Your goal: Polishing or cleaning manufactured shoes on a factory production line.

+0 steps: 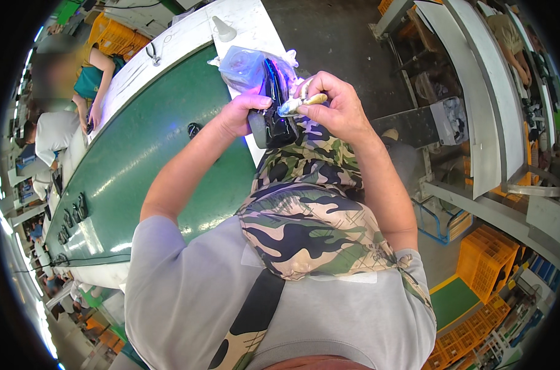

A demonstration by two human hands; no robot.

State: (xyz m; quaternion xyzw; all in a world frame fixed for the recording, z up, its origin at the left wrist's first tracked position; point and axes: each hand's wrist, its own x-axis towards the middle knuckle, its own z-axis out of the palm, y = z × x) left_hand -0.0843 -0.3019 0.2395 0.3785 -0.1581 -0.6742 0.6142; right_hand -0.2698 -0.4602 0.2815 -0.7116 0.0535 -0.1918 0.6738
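A glossy black shoe point(277, 126) is held up over my camouflage apron point(311, 216), just past the table's right edge. My left hand point(240, 112) grips it from the left side, thumb across its upper. In my right hand point(340, 110), between thumb and fingers, is a small tool with a tan rounded end point(317, 98). Its whitish tip touches or nearly touches the shoe, and I cannot make out its exact kind. Bluish-purple light falls on the shoe and tip. Behind them sits a translucent plastic bag point(238, 65) on the white table border.
On the green tabletop point(169, 154) lie a small black item point(194, 129) and several black shoes point(76, 209). Pliers point(153, 55) and a grey cone point(224, 29) rest on its white border. A co-worker point(95, 74) works at the left. Shelving point(471, 92) and orange crates point(486, 262) stand right.
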